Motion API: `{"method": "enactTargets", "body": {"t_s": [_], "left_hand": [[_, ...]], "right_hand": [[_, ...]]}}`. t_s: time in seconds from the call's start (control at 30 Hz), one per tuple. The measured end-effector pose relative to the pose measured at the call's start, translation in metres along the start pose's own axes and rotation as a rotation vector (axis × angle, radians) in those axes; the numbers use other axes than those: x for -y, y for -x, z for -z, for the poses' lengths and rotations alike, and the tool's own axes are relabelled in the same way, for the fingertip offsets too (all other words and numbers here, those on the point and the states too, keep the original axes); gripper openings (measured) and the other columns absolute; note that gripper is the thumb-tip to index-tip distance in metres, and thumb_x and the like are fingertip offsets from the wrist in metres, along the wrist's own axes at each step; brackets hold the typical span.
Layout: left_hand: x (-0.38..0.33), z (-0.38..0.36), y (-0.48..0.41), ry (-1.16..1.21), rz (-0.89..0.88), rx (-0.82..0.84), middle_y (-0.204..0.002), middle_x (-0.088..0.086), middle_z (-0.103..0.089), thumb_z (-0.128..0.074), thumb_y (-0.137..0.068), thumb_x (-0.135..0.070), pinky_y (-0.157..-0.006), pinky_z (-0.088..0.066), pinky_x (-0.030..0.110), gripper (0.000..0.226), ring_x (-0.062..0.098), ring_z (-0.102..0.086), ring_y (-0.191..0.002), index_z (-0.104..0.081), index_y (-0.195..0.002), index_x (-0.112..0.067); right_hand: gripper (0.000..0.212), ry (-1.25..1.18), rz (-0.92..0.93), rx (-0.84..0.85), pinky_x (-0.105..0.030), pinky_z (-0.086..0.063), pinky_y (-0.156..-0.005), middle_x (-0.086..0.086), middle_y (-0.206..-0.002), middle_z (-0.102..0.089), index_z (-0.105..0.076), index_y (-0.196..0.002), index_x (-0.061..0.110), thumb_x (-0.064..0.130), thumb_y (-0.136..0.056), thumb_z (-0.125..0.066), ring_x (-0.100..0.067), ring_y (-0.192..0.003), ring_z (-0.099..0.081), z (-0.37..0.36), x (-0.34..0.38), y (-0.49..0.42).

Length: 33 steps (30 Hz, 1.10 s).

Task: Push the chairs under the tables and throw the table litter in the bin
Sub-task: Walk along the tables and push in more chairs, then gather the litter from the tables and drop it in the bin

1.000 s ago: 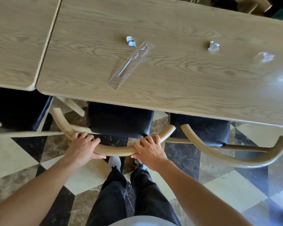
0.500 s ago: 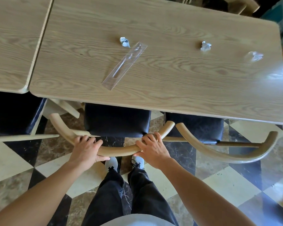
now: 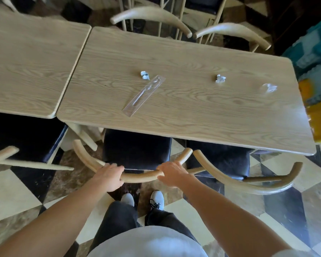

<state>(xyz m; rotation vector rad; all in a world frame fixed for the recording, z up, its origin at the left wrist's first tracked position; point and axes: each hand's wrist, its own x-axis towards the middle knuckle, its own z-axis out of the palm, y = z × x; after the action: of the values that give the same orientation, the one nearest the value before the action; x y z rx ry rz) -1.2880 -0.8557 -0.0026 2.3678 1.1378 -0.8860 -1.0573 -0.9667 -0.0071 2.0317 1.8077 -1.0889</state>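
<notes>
A chair with a dark seat (image 3: 136,147) and a curved wooden backrest (image 3: 140,178) stands partly under the wooden table (image 3: 193,112). My left hand (image 3: 109,175) and my right hand (image 3: 171,173) both grip that backrest, one on each side of its middle. On the table lie a clear plastic cutlery wrapper (image 3: 144,95), two crumpled paper bits (image 3: 145,75) (image 3: 220,78) and a crumpled clear plastic piece (image 3: 269,88).
A second chair (image 3: 245,175) sits under the table to the right, a third (image 3: 24,143) under the adjoining left table (image 3: 26,71). Two more chair backs (image 3: 152,15) (image 3: 233,32) stand at the far side. Coloured objects (image 3: 317,71) lie at the right. The floor is chequered.
The view has tilted up and pulled back, showing the far chairs. The chair's seat sits slightly further under the table; both hands stay on the backrest.
</notes>
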Motion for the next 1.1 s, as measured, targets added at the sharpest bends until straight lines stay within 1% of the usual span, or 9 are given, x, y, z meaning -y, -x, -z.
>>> {"method": "enactTargets", "body": {"t_s": [0.1,0.2,0.27,0.33,0.47,0.63,0.83,0.93,1.1], "left_hand": [[-0.023,0.021,0.018,0.138,-0.001,0.016,-0.113,0.001,-0.063,-0.057,-0.093,-0.039,-0.09,-0.051,0.039,0.028,0.022,-0.059,-0.102,-0.062,-0.115,-0.023],[-0.039,0.037,0.025,0.196,-0.033,0.064,-0.104,0.003,-0.067,-0.054,-0.094,-0.036,-0.086,-0.053,0.038,0.023,0.021,-0.063,-0.093,-0.066,-0.105,-0.018],[-0.044,0.048,0.028,0.241,-0.053,0.084,-0.1,0.002,-0.068,-0.054,-0.095,-0.036,-0.084,-0.054,0.037,0.023,0.02,-0.064,-0.09,-0.067,-0.102,-0.018],[-0.047,0.06,0.031,0.277,-0.079,0.068,-0.098,0.001,-0.068,-0.052,-0.095,-0.036,-0.081,-0.054,0.037,0.023,0.018,-0.064,-0.086,-0.067,-0.097,-0.019],[-0.045,0.083,0.039,0.279,-0.12,-0.004,-0.089,-0.003,-0.064,-0.051,-0.097,-0.031,-0.059,-0.042,0.028,0.017,0.012,-0.057,-0.068,-0.063,-0.092,-0.02],[-0.037,0.111,0.044,0.127,-0.152,-0.157,-0.092,0.002,-0.06,-0.047,-0.096,-0.028,-0.058,-0.039,0.033,0.012,0.019,-0.054,-0.07,-0.05,-0.098,-0.016],[-0.058,0.121,0.026,0.059,-0.288,-0.239,-0.098,0.001,-0.059,-0.047,-0.097,-0.03,-0.066,-0.046,0.036,0.015,0.022,-0.057,-0.081,-0.048,-0.101,-0.016],[-0.088,0.117,0.023,-0.005,-0.36,-0.214,-0.1,-0.001,-0.059,-0.047,-0.097,-0.033,-0.073,-0.051,0.038,0.016,0.022,-0.057,-0.085,-0.049,-0.1,-0.017],[-0.163,0.112,0.035,-0.082,-0.472,-0.188,-0.103,-0.002,-0.061,-0.045,-0.097,-0.035,-0.074,-0.052,0.038,0.015,0.022,-0.06,-0.088,-0.047,-0.094,-0.02]], "right_hand": [[0.035,-0.116,-0.063,0.027,-0.039,-0.044,-0.092,-0.008,-0.126,-0.059,-0.056,-0.133,0.018,0.033,-0.102,-0.047,-0.027,-0.119,-0.054,0.015,0.0,0.014],[0.024,-0.13,-0.096,0.083,-0.034,-0.042,-0.076,-0.007,-0.107,-0.061,-0.061,-0.116,0.016,0.03,-0.102,-0.046,-0.026,-0.103,-0.058,0.03,0.0,0.023],[0.018,-0.106,-0.131,0.102,-0.035,-0.044,-0.073,-0.003,-0.092,-0.057,-0.059,-0.099,0.018,0.028,-0.101,-0.045,-0.027,-0.095,-0.06,0.039,-0.002,0.026],[0.025,-0.08,-0.169,0.09,-0.037,-0.048,-0.082,-0.004,-0.097,-0.059,-0.062,-0.108,0.015,0.03,-0.103,-0.043,-0.027,-0.097,-0.059,0.049,-0.004,0.028],[0.028,-0.124,-0.285,-0.057,-0.033,-0.045,-0.069,-0.009,-0.106,-0.066,-0.065,-0.115,0.013,0.026,-0.1,-0.045,-0.023,-0.083,-0.059,0.067,-0.001,0.038],[0.018,-0.282,-0.415,-0.296,-0.031,-0.039,-0.051,-0.003,-0.098,-0.056,-0.051,-0.114,0.015,0.021,-0.098,-0.044,-0.02,-0.072,-0.056,0.082,0.019,0.066],[0.012,-0.389,-0.553,-0.492,-0.036,-0.048,-0.063,-0.001,-0.1,-0.058,-0.05,-0.103,0.02,0.025,-0.094,-0.045,-0.024,-0.082,-0.059,0.071,0.029,0.105],[0.02,-0.437,-0.613,-0.521,-0.037,-0.05,-0.069,-0.003,-0.108,-0.06,-0.054,-0.112,0.02,0.027,-0.094,-0.047,-0.028,-0.094,-0.061,0.055,0.018,0.138],[0.01,-0.501,-0.772,-0.547,-0.041,-0.055,-0.072,-0.004,-0.094,-0.061,-0.054,-0.093,0.017,0.023,-0.094,-0.046,-0.028,-0.082,-0.061,0.029,-0.022,0.199]]}}
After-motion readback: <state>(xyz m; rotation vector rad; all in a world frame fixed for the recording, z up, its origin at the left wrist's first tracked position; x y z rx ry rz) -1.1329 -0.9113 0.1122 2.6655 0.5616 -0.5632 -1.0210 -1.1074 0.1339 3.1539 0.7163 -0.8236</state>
